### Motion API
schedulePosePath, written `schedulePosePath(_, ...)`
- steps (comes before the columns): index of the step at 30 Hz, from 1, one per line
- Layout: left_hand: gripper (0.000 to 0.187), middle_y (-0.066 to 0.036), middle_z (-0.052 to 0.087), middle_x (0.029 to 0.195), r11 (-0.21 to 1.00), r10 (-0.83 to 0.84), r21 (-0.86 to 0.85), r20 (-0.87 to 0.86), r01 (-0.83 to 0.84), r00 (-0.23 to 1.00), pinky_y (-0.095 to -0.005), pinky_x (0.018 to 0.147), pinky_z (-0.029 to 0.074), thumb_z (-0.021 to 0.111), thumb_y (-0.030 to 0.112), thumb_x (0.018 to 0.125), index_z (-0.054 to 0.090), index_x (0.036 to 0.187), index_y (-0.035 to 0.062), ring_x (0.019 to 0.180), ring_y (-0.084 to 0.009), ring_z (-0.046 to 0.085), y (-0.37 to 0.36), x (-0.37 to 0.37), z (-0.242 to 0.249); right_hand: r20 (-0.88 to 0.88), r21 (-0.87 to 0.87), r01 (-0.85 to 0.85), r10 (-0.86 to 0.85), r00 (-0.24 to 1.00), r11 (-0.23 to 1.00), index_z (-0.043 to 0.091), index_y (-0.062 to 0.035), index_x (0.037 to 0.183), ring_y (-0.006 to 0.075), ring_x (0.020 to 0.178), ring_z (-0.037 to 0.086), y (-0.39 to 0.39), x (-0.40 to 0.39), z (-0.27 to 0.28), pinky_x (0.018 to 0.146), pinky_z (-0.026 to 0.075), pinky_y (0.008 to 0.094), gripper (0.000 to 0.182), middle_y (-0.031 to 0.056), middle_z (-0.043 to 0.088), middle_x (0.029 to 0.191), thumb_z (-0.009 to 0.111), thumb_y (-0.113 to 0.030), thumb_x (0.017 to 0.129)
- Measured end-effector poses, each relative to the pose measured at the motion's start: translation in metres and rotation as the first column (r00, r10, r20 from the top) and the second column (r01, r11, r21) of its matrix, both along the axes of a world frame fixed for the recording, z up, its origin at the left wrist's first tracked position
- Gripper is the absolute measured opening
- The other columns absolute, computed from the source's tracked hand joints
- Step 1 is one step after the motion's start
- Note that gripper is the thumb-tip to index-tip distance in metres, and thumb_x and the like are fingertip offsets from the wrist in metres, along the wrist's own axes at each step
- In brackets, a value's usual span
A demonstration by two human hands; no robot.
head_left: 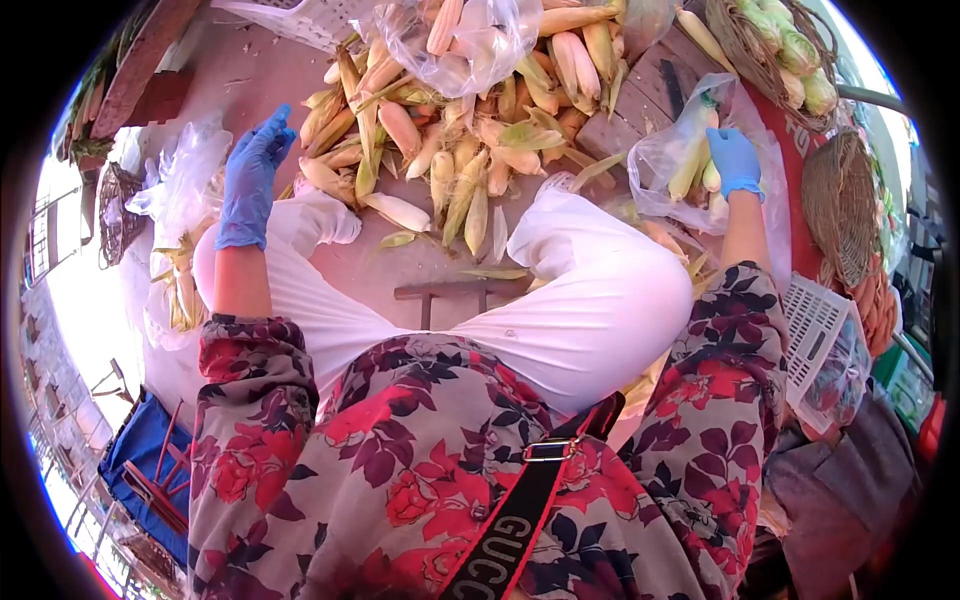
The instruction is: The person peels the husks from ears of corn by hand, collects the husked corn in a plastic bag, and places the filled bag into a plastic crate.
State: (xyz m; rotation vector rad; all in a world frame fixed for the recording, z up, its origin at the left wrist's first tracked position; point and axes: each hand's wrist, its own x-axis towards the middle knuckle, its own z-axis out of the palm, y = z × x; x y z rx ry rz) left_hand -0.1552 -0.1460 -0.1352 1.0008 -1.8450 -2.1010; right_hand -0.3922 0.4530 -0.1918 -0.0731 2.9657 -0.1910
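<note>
My left hand (252, 185), in a blue glove, is raised at the left above my knee, with its fingers stretched out and nothing visible in them. At the right, my right hand (736, 160), also gloved in blue, has its fingers bent over the clear plastic bag (655, 185). Pale green ears of corn (686, 172) lie inside that bag, just left of the hand. Between my hands spreads a pile of husked and partly husked corn (465, 180). Another clear bag (410, 45) with corn in it rests on top of the pile.
Bagged corn (183, 290) hangs or stands beside my left knee. A wicker basket (838, 205) and a white plastic crate (812, 325) are at the right. Green vegetables (800, 60) fill a basket at the upper right. A small stool (430, 292) shows between my legs.
</note>
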Motion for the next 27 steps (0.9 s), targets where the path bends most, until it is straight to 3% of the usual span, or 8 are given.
schedulePosePath(3, 0.024, -0.008, 0.062, 0.102, 1.000, 0.019, 0.008, -0.139, -0.018, 0.990, -0.0260, 0.081, 0.048, 0.057, 0.016, 0.085, 0.061, 0.104, 0.0013, 0.084, -0.0146, 0.059, -0.027, -0.014, 0.024, -0.022, -0.293, -0.098, 0.096, 0.995, 0.951, 0.063, -0.0016, 0.098, 0.0335, 0.089, 0.060, -0.106, 0.007, 0.041, 0.079, 0.045, 0.0390, 0.047, 0.0195, 0.063, 0.094, 0.052, -0.044, 0.081)
schedulePosePath(6, 0.023, -0.009, 0.063, 0.100, 0.999, 0.026, 0.030, -0.262, -0.019, 0.965, -0.0265, 0.081, 0.048, 0.056, 0.014, 0.086, 0.060, 0.104, 0.0006, 0.083, -0.0152, 0.059, -0.046, -0.029, 0.040, 0.241, -0.565, 0.004, 0.160, 0.957, 0.825, 0.064, -0.0009, 0.096, 0.0218, 0.072, 0.063, -0.193, 0.025, 0.002, 0.070, 0.048, 0.0312, 0.043, 0.0136, 0.065, 0.084, 0.055, -0.040, 0.081)
schedulePosePath(10, 0.029, -0.013, 0.055, 0.118, 0.997, 0.059, 0.069, -0.304, -0.040, 0.951, -0.0304, 0.090, 0.044, 0.047, 0.014, 0.089, 0.055, 0.112, -0.0021, 0.093, -0.0177, 0.057, -0.094, -0.029, 0.027, 0.666, -0.585, 0.247, 0.284, 0.690, 0.773, 0.060, -0.0034, 0.103, 0.0143, 0.062, 0.060, -0.328, 0.094, -0.067, 0.054, 0.046, 0.0270, 0.040, 0.0068, 0.065, 0.088, 0.052, -0.037, 0.083)
schedulePosePath(14, 0.024, -0.010, 0.061, 0.106, 0.925, 0.251, 0.343, -0.228, -0.163, 0.941, -0.0285, 0.085, 0.046, 0.053, 0.010, 0.086, 0.057, 0.107, -0.0008, 0.085, -0.0151, 0.058, -0.089, -0.015, 0.023, 0.889, -0.418, 0.336, 0.304, 0.343, 0.844, 0.059, -0.0050, 0.098, 0.0165, 0.068, 0.060, -0.426, 0.176, -0.165, 0.058, 0.047, 0.0285, 0.035, 0.0079, 0.063, 0.091, 0.053, -0.036, 0.083)
schedulePosePath(18, 0.024, -0.013, 0.053, 0.120, 0.929, 0.314, 0.291, -0.292, -0.229, 0.903, -0.0312, 0.091, 0.042, 0.050, 0.009, 0.086, 0.055, 0.106, -0.0021, 0.091, -0.0173, 0.056, -0.089, -0.002, 0.044, 0.739, -0.412, -0.238, 0.476, 0.477, 0.879, 0.059, -0.0027, 0.108, 0.0316, 0.094, 0.059, -0.488, 0.234, -0.254, 0.081, 0.046, 0.0395, 0.048, 0.0181, 0.061, 0.106, 0.056, -0.039, 0.077)
schedulePosePath(21, 0.022, -0.016, 0.048, 0.125, 0.877, 0.422, 0.380, -0.317, -0.294, 0.849, -0.0320, 0.093, 0.039, 0.048, 0.006, 0.086, 0.055, 0.105, -0.0030, 0.095, -0.0174, 0.055, -0.095, 0.008, 0.054, 0.744, -0.310, 0.200, 0.106, 0.660, 0.929, 0.054, -0.0005, 0.116, 0.0355, 0.109, 0.051, -0.529, 0.249, -0.243, 0.092, 0.040, 0.0388, 0.064, 0.0220, 0.054, 0.117, 0.061, -0.047, 0.072)
schedulePosePath(24, 0.022, -0.019, 0.043, 0.129, 0.843, 0.464, 0.427, -0.265, -0.328, 0.846, -0.0326, 0.095, 0.038, 0.047, 0.004, 0.085, 0.055, 0.103, -0.0036, 0.097, -0.0169, 0.054, -0.097, 0.010, 0.055, 0.772, -0.163, 0.375, -0.119, 0.624, 0.913, 0.051, 0.0018, 0.118, 0.0342, 0.111, 0.050, -0.561, 0.232, -0.241, 0.092, 0.040, 0.0377, 0.075, 0.0225, 0.052, 0.120, 0.065, -0.051, 0.067)
schedulePosePath(27, 0.023, -0.021, 0.040, 0.131, 0.828, 0.443, 0.475, -0.231, -0.297, 0.866, -0.0320, 0.094, 0.038, 0.047, 0.004, 0.084, 0.053, 0.104, -0.0037, 0.098, -0.0163, 0.054, -0.101, 0.014, 0.052, 0.760, -0.177, 0.403, -0.135, 0.636, 0.898, 0.054, 0.0006, 0.115, 0.0323, 0.107, 0.053, -0.568, 0.222, -0.280, 0.090, 0.042, 0.0367, 0.073, 0.0195, 0.056, 0.116, 0.067, -0.051, 0.065)
